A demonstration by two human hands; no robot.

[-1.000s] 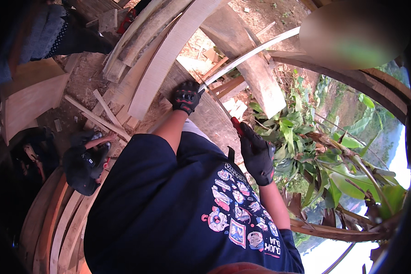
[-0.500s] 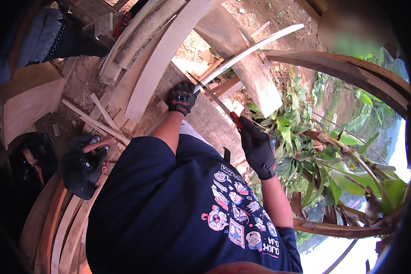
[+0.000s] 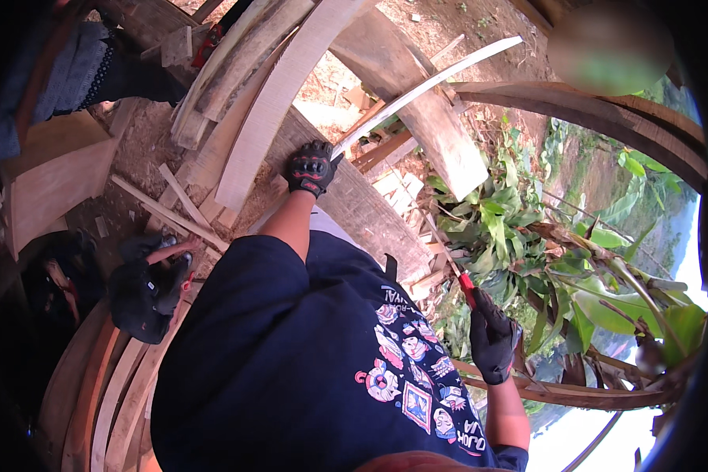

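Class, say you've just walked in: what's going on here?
A person's black-gloved left hand holds the near end of a long, pale wooden strip over a broad, grey-brown wooden plank. The black-gloved right hand grips a red-handled tool with a long, thin metal blade, out to the right, apart from the strip.

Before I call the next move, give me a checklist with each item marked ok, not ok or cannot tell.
1. Left grip and right grip gloved: ok.
2. Red-handled tool in the right grip: ok.
3. Blade apart from the left grip: ok.
4. Near end of the pale strip in the left grip: ok; how firmly, cannot tell.
5. Which way the cutting edge faces: cannot tell.
6. Crouching person away from the blade: ok, over on the left.
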